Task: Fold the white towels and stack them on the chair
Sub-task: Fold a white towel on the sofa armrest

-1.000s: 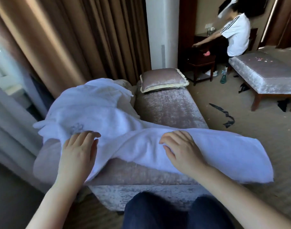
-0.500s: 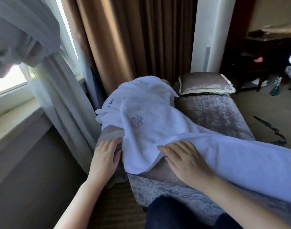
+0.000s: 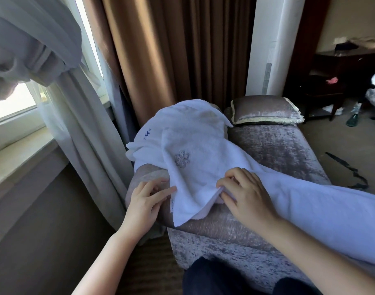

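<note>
A white towel (image 3: 195, 173) with a grey flower emblem lies draped over a velvet chaise (image 3: 273, 150), running off to the right. A second white towel (image 3: 148, 137) with a blue mark lies partly under it at the far left. My left hand (image 3: 146, 201) rests with straight fingers on the chaise's arm, fingertips touching the emblem towel's left edge. My right hand (image 3: 244, 194) pinches the folded front edge of that towel between curled fingers and thumb.
A velvet cushion (image 3: 265, 110) sits at the chaise's far end. Brown curtains (image 3: 171, 50) and sheer grey drapes (image 3: 61, 86) hang close on the left by a window sill (image 3: 16, 154). Dark furniture (image 3: 339, 81) and floor clutter lie at the right.
My view has swung left over the last second. My left hand slid off the towel to its left edge. My right hand's flat fingers have curled and now pinch the towel's edge.
</note>
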A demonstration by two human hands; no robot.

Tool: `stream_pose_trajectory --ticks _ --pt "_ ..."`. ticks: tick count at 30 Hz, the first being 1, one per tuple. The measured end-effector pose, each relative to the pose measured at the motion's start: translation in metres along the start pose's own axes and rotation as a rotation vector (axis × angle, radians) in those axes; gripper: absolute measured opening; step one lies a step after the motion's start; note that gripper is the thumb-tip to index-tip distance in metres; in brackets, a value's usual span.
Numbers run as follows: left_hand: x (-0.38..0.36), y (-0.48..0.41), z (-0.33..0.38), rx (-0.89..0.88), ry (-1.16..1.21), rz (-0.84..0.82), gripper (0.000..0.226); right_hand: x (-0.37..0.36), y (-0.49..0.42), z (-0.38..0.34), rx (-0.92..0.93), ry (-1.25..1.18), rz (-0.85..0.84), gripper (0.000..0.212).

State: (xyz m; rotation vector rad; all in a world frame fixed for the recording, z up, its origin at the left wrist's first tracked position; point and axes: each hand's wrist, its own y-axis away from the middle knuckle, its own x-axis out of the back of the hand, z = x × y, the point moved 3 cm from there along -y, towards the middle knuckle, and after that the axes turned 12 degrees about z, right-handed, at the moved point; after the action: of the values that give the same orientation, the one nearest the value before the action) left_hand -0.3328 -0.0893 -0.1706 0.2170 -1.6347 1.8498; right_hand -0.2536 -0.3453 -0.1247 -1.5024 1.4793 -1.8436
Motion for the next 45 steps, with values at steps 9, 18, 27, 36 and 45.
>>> stream_pose_trajectory --ticks 9,18,27,36,45 --pt "-0.005 -0.007 0.003 -0.054 -0.057 -0.02 0.023 -0.006 0.007 0.001 0.004 0.015 -0.035 0.018" --pt "0.012 -0.017 0.005 0.085 -0.029 0.113 0.025 0.006 0.003 -0.001 -0.035 -0.095 -0.006 0.018" --pt "0.047 -0.044 -0.031 0.519 -0.06 0.224 0.021 -0.046 -0.069 0.014 -0.295 0.018 -0.094 0.018" --pt "0.024 -0.046 -0.05 0.755 0.064 -0.014 0.018 -0.013 -0.012 -0.005 -0.062 -0.003 -0.011 0.015" --pt "0.047 -0.046 -0.046 0.725 0.445 -0.048 0.018 -0.003 0.054 0.006 0.106 0.102 -0.029 0.018"
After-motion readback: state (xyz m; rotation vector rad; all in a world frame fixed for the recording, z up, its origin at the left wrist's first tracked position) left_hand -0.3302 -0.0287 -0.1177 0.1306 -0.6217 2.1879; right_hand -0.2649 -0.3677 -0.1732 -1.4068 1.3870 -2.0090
